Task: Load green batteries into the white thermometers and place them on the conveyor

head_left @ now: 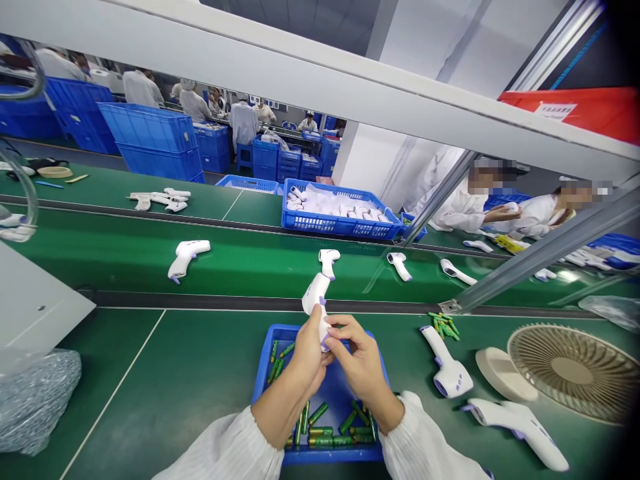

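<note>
Over a blue tray of green batteries, my left hand is wrapped round the handle of a white and purple infrared thermometer, its head pointing up and away. My right hand has its thumb and fingers pressed on the lower end of the same handle. Whether a battery is inside the handle is hidden. Two similar thermometers, one upper and one lower, lie on the green table to the right.
Spaced-out thermometers lie on the green belt. Beyond it stands a blue basket of white parts. Loose batteries and a fan are at right, a plastic bag at left. People in white work behind.
</note>
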The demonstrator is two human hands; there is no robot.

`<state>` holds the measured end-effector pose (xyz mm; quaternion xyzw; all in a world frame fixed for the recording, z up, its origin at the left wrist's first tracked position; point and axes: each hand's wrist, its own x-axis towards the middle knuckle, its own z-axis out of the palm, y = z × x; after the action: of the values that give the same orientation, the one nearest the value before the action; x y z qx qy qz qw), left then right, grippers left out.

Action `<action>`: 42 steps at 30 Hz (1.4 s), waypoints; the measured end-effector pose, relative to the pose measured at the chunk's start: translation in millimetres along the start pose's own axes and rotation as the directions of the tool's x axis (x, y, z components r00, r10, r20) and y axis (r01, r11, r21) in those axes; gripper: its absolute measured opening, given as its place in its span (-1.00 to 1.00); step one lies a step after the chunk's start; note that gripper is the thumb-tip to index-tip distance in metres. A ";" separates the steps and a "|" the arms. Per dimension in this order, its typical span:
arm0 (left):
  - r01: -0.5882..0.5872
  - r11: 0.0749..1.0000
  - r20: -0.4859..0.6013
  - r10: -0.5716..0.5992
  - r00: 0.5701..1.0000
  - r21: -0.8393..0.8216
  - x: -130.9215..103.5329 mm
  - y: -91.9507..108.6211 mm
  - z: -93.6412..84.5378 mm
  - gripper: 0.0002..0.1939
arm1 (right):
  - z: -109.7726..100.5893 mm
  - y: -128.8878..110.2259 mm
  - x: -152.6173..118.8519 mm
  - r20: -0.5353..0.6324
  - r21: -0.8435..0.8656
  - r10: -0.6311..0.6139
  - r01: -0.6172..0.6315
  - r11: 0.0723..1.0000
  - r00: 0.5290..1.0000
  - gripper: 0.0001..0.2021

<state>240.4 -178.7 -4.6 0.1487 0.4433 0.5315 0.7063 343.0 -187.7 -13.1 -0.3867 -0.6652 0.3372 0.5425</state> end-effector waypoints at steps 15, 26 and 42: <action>0.050 -0.008 -0.039 0.524 0.851 0.999 164.6 150.3 -70.9 -0.66 | -6.1 11.7 -18.9 0.411 -0.620 0.363 -0.036 0.784 0.836 -0.81; 0.031 0.680 -0.501 0.507 0.701 0.733 118.0 190.7 -142.2 -0.72 | 48.3 3.9 -9.0 0.653 -0.649 0.373 0.232 0.725 0.659 -0.90; -0.216 0.975 -0.067 0.213 0.975 -0.048 8.6 15.4 2.0 -0.35 | -15.8 -44.4 -9.9 0.157 -0.322 0.226 -0.167 0.932 0.961 -0.70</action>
<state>232.8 -164.6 3.0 0.1600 0.4311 0.6210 0.6347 353.1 -217.0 23.7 -0.4965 -0.7161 0.3184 0.3731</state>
